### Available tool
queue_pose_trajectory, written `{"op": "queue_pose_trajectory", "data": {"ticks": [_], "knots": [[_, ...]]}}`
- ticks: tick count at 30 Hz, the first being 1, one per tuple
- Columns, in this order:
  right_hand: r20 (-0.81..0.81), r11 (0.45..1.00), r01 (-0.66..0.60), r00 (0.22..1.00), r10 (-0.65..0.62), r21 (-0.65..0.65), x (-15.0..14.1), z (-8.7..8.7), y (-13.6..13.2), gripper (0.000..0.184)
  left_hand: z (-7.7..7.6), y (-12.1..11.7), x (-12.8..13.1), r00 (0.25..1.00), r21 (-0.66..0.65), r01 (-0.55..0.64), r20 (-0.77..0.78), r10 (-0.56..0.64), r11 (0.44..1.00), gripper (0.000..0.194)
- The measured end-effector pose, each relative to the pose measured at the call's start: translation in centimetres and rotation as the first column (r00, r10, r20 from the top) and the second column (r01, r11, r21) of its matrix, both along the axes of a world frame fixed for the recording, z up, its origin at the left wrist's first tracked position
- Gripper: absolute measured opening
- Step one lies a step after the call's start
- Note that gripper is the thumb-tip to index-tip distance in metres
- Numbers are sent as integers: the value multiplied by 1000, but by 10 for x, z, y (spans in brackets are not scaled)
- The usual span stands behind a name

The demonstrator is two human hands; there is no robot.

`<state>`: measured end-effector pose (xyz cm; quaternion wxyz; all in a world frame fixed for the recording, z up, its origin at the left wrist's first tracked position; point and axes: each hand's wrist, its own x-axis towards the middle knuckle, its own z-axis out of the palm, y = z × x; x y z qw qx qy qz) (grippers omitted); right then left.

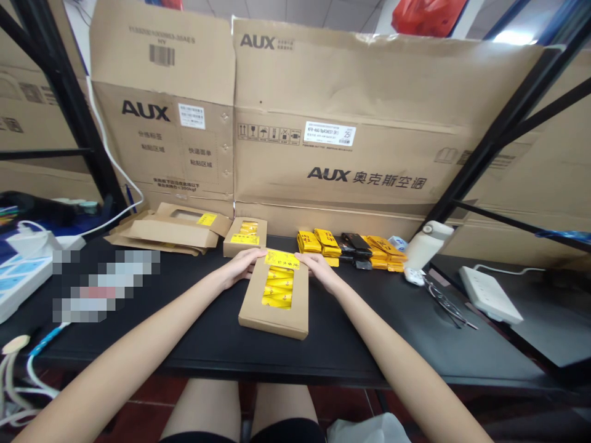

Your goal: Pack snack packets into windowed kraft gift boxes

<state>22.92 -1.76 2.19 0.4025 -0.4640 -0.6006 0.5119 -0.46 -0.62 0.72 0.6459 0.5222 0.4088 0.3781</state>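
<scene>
At the middle of the table point(198, 347), near the seated person: one windowed box point(252, 311), brown card, flat and oblong, crisp-edged, with a cut-out showing glossy yellow packets point(278, 289) stacked crosswise.

Hold: left hand point(241, 266) and right hand point(321, 271), one at each far corner. Fingers bent, pinching the box at its label end; some tips hidden behind the card. Whether that end is lifted cannot be told.

Step in hand, as judged: steadying the filled box about its yellow label point(285, 259). Next move, as judged: calls for even pressure from both sides, clear of the window.

Beyond, left: a second box point(244, 246), same matte card, also filled; beside it, unfilled card blanks point(170, 232), thin, creased, loosely layered.

Beyond, right: yellow pouches point(318, 243), black pouches point(354, 246) and orange pouches point(384, 251), shiny, small, in low piles.

Backing: tall corrugated cardboard point(388, 80), printed, dull-surfaced, folded upright.
</scene>
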Motion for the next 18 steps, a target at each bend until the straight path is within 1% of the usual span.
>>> {"op": "queue_pose_trajectory", "data": {"ticks": [9, 18], "knots": [[3, 1000, -19, 1000, 19, 19, 1, -3, 2, 44, -1, 2, 0, 1000, -12, 0, 6, 1, 1000, 51], [-5, 1000, -19, 1000, 19, 14, 0, -3, 3, 44, 1, 0, 0, 1000, 0, -23, -15, 23, 1000, 55]]}}
